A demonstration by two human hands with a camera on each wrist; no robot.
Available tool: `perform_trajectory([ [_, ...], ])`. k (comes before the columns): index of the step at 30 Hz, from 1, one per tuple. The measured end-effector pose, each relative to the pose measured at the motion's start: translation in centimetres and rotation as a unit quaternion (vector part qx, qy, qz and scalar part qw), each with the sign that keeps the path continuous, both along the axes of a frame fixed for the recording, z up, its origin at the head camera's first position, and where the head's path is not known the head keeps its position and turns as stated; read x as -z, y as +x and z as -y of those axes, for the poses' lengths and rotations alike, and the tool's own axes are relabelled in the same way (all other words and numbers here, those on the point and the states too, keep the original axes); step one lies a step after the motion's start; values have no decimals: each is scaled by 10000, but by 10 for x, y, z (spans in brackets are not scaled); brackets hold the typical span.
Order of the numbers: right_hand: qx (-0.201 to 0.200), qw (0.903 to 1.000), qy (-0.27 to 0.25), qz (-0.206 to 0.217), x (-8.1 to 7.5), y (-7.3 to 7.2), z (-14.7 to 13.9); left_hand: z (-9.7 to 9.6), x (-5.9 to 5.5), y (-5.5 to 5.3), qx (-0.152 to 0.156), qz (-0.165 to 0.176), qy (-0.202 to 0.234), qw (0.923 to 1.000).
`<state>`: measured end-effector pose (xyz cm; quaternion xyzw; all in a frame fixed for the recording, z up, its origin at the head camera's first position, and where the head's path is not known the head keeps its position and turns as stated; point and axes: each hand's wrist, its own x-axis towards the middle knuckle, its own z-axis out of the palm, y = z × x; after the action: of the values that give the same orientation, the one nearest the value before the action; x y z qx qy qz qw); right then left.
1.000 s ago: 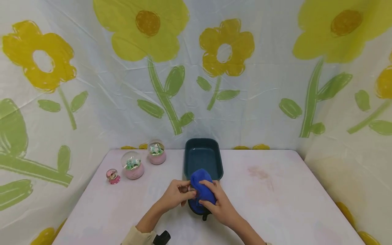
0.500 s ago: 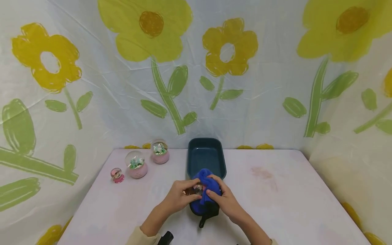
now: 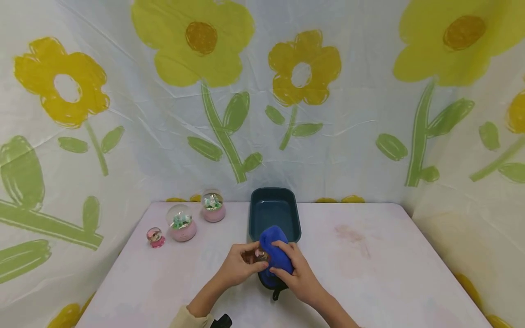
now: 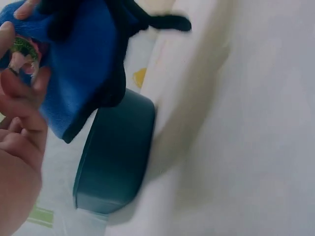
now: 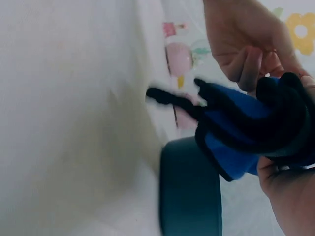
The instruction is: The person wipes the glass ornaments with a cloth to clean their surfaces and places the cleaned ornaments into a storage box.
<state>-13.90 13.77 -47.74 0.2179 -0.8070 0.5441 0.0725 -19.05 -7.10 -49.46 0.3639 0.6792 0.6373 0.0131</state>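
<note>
My left hand (image 3: 238, 266) pinches a small snow globe (image 3: 261, 255) between thumb and fingers, above the table's middle. A blue cloth (image 3: 272, 237) with a dark border and hanging loop is gripped in my right hand (image 3: 301, 277) and pressed against the globe's right side, partly hiding it. In the left wrist view, pink and green details show inside the globe (image 4: 24, 55), beside the blue cloth (image 4: 81, 64). The right wrist view shows the cloth (image 5: 241, 123) bunched between both hands, covering the globe there.
A dark teal rectangular bin (image 3: 275, 213) stands just beyond the hands. To its left are a tiny pink-based snow globe (image 3: 156, 238) and two larger ones, a middle globe (image 3: 181, 223) and a rear globe (image 3: 213, 206). A flowered curtain (image 3: 348, 150) hangs behind the table.
Half a second ago the cloth was pulled back and more of the globe showed; now the cloth is pressed over its right side again. Both hands stay in nearly the same place.
</note>
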Motion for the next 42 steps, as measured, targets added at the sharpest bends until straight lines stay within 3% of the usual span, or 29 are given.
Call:
perform_trajectory([
  [2,-14,9996,189,-211,-5,4,1,2,0,1,196,391,78,9990],
  [5,-10,9991,253,-352,-17,11,3,4,1,-1,219,628,113,9977],
  [8,130,9992,113,-373,-30,16,6,4,-5,-2,-130,802,36,9967],
  [11,341,9987,-63,-382,-25,11,7,1,-17,-1,-494,949,-99,9942],
  [13,428,9985,-151,-305,-16,6,5,-3,-29,3,-727,924,-152,9930],
  [16,554,9982,-199,-109,-4,-1,-1,-9,-44,8,-934,628,-128,9936],
  [19,664,9973,-293,78,-6,-2,-5,-12,-49,6,-1122,334,39,9931],
  [22,831,9947,-516,323,-9,-3,-6,-13,-47,-2,-1312,440,337,9898],
  [26,1009,9888,-808,749,-9,2,-6,-12,-34,-16,-1563,692,834,9817],
  [31,1104,9819,-1029,1144,-6,16,-8,-12,-24,-23,-1791,566,932,9778],
  [34,1138,9801,-1103,1194,-7,20,-12,-15,-31,-29,-1912,394,933,9763],
  [40,1063,9829,-1058,1069,-16,14,-24,-23,-65,-51,-2090,-127,887,9738],
  [42,1072,9827,-1051,1084,-17,15,-27,-25,-64,-63,-2060,-245,752,9754],
])
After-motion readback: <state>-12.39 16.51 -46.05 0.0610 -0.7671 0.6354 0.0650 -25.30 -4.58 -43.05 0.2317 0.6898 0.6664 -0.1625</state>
